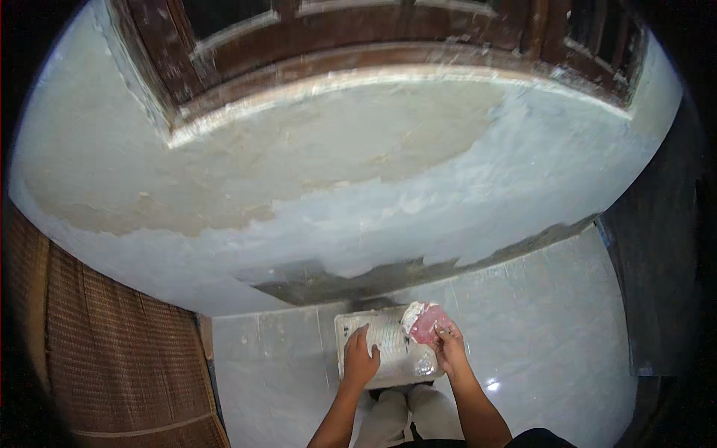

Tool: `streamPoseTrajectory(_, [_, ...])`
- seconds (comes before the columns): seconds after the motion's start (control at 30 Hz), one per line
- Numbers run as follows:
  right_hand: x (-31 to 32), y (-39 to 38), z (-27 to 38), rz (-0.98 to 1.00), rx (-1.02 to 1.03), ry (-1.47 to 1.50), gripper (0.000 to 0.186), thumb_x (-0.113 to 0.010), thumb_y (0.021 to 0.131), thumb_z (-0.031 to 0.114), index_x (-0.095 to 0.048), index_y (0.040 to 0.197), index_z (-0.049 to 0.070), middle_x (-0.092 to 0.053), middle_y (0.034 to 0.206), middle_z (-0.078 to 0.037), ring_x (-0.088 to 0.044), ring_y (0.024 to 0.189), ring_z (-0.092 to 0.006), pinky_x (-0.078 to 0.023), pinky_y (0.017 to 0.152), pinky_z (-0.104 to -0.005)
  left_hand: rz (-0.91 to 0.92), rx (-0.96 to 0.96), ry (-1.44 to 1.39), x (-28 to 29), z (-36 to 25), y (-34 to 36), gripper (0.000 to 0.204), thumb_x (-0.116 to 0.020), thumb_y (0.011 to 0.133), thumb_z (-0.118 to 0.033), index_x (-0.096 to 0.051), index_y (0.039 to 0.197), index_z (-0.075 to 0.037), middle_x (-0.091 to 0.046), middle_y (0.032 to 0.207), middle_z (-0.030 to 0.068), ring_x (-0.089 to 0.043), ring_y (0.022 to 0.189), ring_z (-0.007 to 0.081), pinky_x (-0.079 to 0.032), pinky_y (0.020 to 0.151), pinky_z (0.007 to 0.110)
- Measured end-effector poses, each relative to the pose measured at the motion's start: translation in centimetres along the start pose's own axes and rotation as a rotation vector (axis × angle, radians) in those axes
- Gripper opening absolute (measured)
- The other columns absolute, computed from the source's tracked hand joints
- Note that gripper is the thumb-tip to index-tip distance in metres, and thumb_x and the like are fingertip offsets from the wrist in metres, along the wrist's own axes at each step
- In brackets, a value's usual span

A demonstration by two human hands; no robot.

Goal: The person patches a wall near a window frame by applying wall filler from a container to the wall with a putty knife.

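Note:
A pale, ribbed, smeared tray (392, 364) lies in front of my legs, near the foot of the wall. My left hand (360, 362) is over its left side, thumb and fingers apart, with nothing visible in it. In my right hand (449, 349) is a flat pink putty scraper (429, 325), gripped by its near right edge between thumb and fingers. White paste (410, 316) coats the scraper's left and upper edge. The scraper is held above the tray's far right corner. Part of the tray is hidden behind my hands.
Ahead stands a wall (351, 216) with patchy white and beige coating and a dark bare strip along its base. A brown wooden window frame (358, 56) is above. Woven brown panels (127, 351) stand on the left. A dark surface (657, 254) borders the grey tiled floor (553, 336) on the right.

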State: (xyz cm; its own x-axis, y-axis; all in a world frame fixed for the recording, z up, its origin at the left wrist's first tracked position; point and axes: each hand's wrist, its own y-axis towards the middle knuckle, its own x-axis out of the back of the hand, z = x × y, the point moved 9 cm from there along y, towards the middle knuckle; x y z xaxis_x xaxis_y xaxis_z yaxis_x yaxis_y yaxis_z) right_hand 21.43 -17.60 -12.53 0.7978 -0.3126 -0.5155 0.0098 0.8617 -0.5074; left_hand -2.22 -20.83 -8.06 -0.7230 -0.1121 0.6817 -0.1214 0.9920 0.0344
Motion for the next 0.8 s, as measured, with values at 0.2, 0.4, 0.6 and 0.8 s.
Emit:
streamPoseTrajectory(0.2, [-2.5,-2.1,-0.2,0.152,0.069,0.15,0.032,-0.055,0.09,-0.004,-0.049,0.12,0.007,-0.061,0.109,-0.01,-0.066,0.094,-0.0208,-0.062,0.078,-0.0374,-0.053,-0.154,0.068,0.5,-0.1,-0.5,0.06,-0.061,0.08,-0.011,-0.044,0.136,-0.001,-0.051,0.132,0.0243,-0.046,0.125,0.0405,-0.035,0.108,0.048])
streamPoseTrajectory(0.4, [-8.3,-3.6,11.6,0.349,0.186,0.154,0.032,-0.055,0.088,-0.009,-0.049,0.116,0.003,-0.061,0.108,-0.011,-0.066,0.096,-0.0225,-0.061,0.079,-0.0369,-0.189,-0.337,0.059,6.0,-11.8,4.7,0.058,-0.061,0.08,-0.011,-0.046,0.135,0.0,-0.052,0.131,0.0237,-0.047,0.125,0.0407,-0.035,0.107,0.049])
streamPoseTrajectory(0.6, [-10.4,-4.5,13.8,0.455,0.254,0.089,0.04,-0.055,0.087,-0.009,-0.049,0.126,0.0,-0.062,0.114,-0.014,-0.066,0.096,-0.023,-0.061,0.077,-0.0355,-0.266,-0.4,0.145,9.6,-14.3,5.7,0.059,-0.061,0.08,-0.009,-0.045,0.135,0.001,-0.051,0.132,0.0244,-0.046,0.125,0.0412,-0.035,0.107,0.048])
streamPoseTrajectory(0.8, [-13.1,-5.3,13.1,0.543,0.307,0.023,0.045,-0.055,0.088,-0.006,-0.047,0.132,-0.001,-0.062,0.117,-0.014,-0.066,0.101,-0.024,-0.059,0.082,-0.0363,-0.338,-0.488,0.217,12.9,-15.3,5.5,0.06,-0.059,0.08,-0.011,-0.043,0.137,0.0,-0.049,0.135,0.0244,-0.043,0.129,0.0413,-0.032,0.11,0.047])
